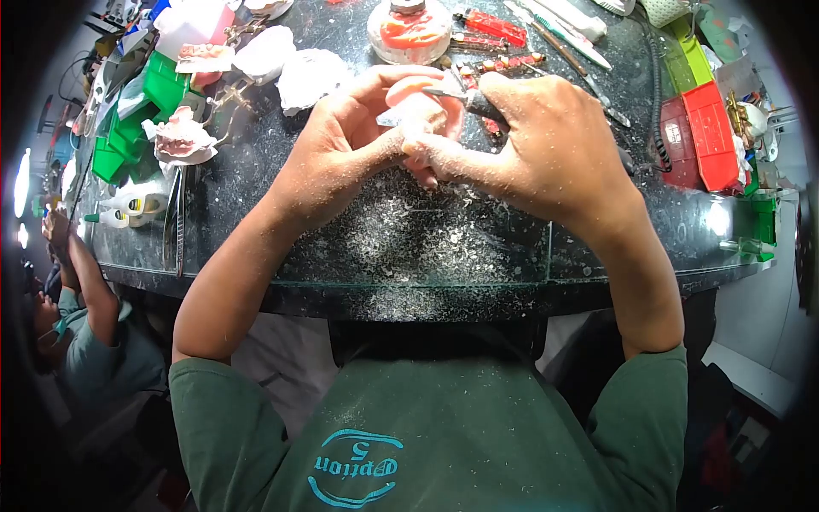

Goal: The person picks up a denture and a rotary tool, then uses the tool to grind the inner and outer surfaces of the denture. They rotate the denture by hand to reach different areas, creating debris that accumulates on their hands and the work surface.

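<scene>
Dark table (230, 189) is curving across the view, with a jar (408, 36) standing near its far side. Shavings (444, 247) are covering the surface nearer the wearer than the jar, and are also dusting both hands. Pink piece (409, 91) is being held up just on the near side of the jar. Left hand (341, 136) is curling its fingers around the piece, gripping it. Right hand (546, 128), nearer side and right of the jar, is closing its fingers on a dark-gripped tool (483, 104), metal tip pointing at the piece; can't tell if it's touching. Both thumbs are coming together at the piece. White lump (311, 81) is sitting left of the jar; cast (181, 136) and green bin (124, 152) are sitting farther left. Red bin (715, 136) is standing well right of the jar. Another person (107, 341) is sitting far left of the jar.
</scene>
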The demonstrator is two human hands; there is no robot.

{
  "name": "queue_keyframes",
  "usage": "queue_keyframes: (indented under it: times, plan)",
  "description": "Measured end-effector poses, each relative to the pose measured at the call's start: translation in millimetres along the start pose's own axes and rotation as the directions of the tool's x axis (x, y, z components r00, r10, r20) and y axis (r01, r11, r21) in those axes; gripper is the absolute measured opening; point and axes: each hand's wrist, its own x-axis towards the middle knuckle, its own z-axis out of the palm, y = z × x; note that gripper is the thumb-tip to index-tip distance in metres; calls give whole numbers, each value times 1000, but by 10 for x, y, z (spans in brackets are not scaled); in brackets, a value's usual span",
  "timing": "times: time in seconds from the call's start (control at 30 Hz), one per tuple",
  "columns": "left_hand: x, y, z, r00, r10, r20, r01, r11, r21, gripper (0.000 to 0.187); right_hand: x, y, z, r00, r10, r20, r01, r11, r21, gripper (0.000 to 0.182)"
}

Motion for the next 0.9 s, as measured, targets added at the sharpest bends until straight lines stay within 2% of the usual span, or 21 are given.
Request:
queue_keyframes:
  times: [0.03, 0.17, 0.27, 0.3, 0.4, 0.47, 0.53, 0.57, 0.63, 0.73, 0.83, 0.9]
  plan:
    - [13, -26, 6, 998, 65, -19, -64, 997, 40, 49, -2, -18, -1, 1000, -10, -15, 10, 1000, 26, 63]
    - [-11, 89, 51, 998, -48, -29, 46, 998, -53, 52, -10, 50, 24, 999, -14, -45, 14, 1000, -13, 59]
    - [14, -4, -18, 998, 67, 10, -68, 994, 89, 61, -11, -22, 56, 999, -12, -45, 17, 994, 107, 58]
    - [15, -8, -11, 998, 60, 1, -60, 996, 59, 61, -8, -29, 42, 999, -16, -44, 21, 992, 124, 58]
    - [2, -13, -8, 998, 54, -14, -54, 998, 17, 63, 2, 48, 33, 998, -40, -42, 41, 999, 12, 57]
    - [10, -20, -22, 998, 70, 6, -70, 996, 48, 64, 7, -6, 27, 999, -16, -30, 19, 994, 104, 60]
    - [9, -2, 1, 998, 65, -1, -65, 998, -9, 56, 11, -32, 14, 999, -14, -30, 19, 988, 156, 61]
    - [2, 4, 9, 998, 62, -7, -62, 997, -38, 52, 6, -14, 26, 999, -15, -35, 19, 992, 124, 60]
    - [-7, 0, -6, 999, 45, -15, -46, 998, -48, 52, 7, 47, 52, 999, -23, -43, 26, 998, 56, 59]
    - [-5, 6, 8, 999, 37, -27, -38, 998, -49, 52, 27, -31, 40, 999, -5, -31, 7, 997, 80, 69]
    - [-2, -12, 9, 998, 63, -30, -63, 998, -26, 52, 38, -58, -4, 999, 36, 39, -40, 995, 91, 69]
    - [-3, -20, 4, 998, 60, -33, -60, 998, 5, 52, 9, -35, 43, 1000, 10, 14, -11, 996, 93, 60]
